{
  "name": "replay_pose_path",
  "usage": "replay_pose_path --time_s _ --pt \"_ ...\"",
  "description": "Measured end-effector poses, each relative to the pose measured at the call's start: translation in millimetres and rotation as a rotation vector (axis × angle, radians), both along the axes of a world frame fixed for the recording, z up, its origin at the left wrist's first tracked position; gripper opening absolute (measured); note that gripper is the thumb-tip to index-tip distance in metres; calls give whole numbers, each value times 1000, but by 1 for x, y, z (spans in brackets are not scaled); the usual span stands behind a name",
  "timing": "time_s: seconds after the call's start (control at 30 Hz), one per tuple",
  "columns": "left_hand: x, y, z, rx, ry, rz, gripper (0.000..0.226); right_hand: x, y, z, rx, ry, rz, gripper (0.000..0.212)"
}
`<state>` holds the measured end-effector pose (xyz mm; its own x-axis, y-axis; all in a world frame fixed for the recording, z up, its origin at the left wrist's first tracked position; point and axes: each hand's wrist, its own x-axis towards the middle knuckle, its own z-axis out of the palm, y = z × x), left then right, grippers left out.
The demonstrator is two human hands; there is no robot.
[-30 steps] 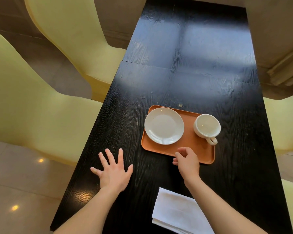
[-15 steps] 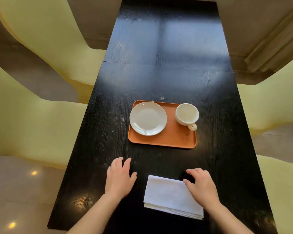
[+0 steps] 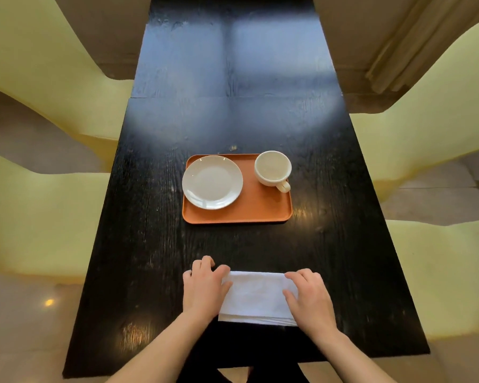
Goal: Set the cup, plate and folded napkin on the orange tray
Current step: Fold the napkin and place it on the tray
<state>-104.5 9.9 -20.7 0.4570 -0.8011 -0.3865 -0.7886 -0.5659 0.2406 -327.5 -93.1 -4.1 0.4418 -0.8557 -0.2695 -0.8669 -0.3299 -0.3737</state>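
a second ago the right hand [image 3: 309,298] was up at the near edge of the orange tray [image 3: 260,214]; now it lies on the right end of the folded napkin [image 3: 256,297], well apart from the tray. the left hand [image 3: 205,286], then spread flat on the bare black table [image 3: 150,244] left of the napkin, now covers the napkin's left end with fingers curled. the napkin itself now lies square to the table's near edge instead of skewed.

Napkin [image 3: 256,297] edges under hands.

Black table [image 3: 161,244] bears orange tray [image 3: 260,211] and folded napkin [image 3: 256,297].
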Motion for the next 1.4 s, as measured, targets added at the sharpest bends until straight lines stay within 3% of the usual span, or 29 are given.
replay_pose_path --time_s 0.17,0.33,0.5,0.63,0.9,1.0,1.17,1.4 --pt "-10 -10 3 -22 43 129 9 -7 13 -3 82 -1 -15 36" --pt "-7 -14 6 -14 59 120 8 -6 14 -4 102 18 9 40" --pt "-5 -12 14 -107 437 403 14 -6 16 -4 114 12 -26 44" --pt "-3 -7 16 -91 644 612 37 -3 18 -1 105 32 -36 45" --pt "-5 0 18 -96 620 671 18 7 20 4 85 96 16 35" --pt "-12 -4 26 -153 605 678 16 18 27 1 199 -74 -15 41" --pt "-25 -7 40 -229 614 678 13 31 34 3 588 -377 -388 45" --pt "-48 -20 57 -328 727 703 12 24 23 7 851 -579 -658 41"
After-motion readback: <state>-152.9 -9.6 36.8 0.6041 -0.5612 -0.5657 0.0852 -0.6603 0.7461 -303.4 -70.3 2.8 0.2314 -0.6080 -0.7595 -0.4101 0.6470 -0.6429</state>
